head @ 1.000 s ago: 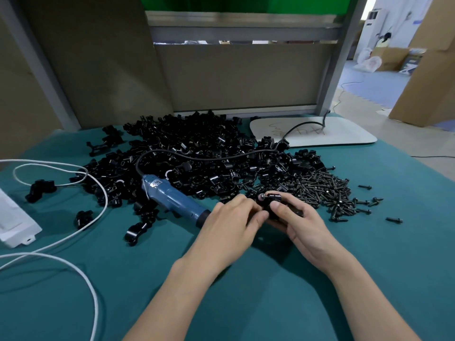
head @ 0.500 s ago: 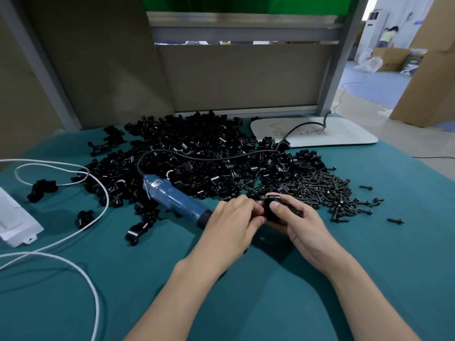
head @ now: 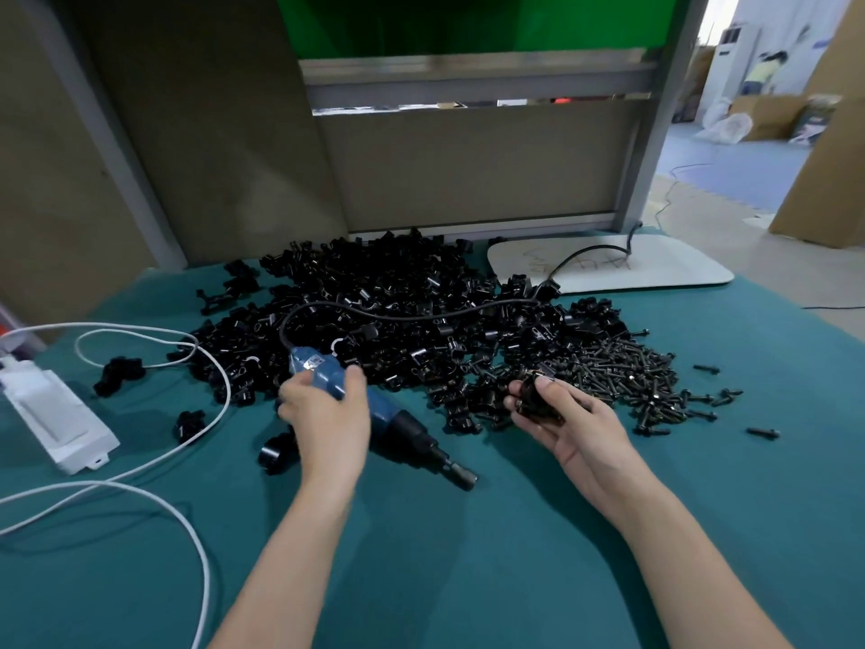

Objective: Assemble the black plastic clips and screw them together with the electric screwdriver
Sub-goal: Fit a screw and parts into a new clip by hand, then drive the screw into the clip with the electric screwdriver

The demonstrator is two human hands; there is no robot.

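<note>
1. On the near green cloth (head: 468, 578), two bare forearms reach forward.
2. Left hand (head: 323, 414): half a second ago it was working at the clip; it now curls round the blue body of the screwdriver (head: 402, 426), which appears to lie on the cloth, bit towards the right.
3. Right hand (head: 568, 430): thumb and fingers alone pinch the fitted clip (head: 538, 395), held just beside the screws (head: 627, 377).
4. Reading: hand-fitting seems finished and driving the screw comes next.
5. Beyond: the heap of clips (head: 374, 302); farthest, a white tray (head: 655, 274).
</note>
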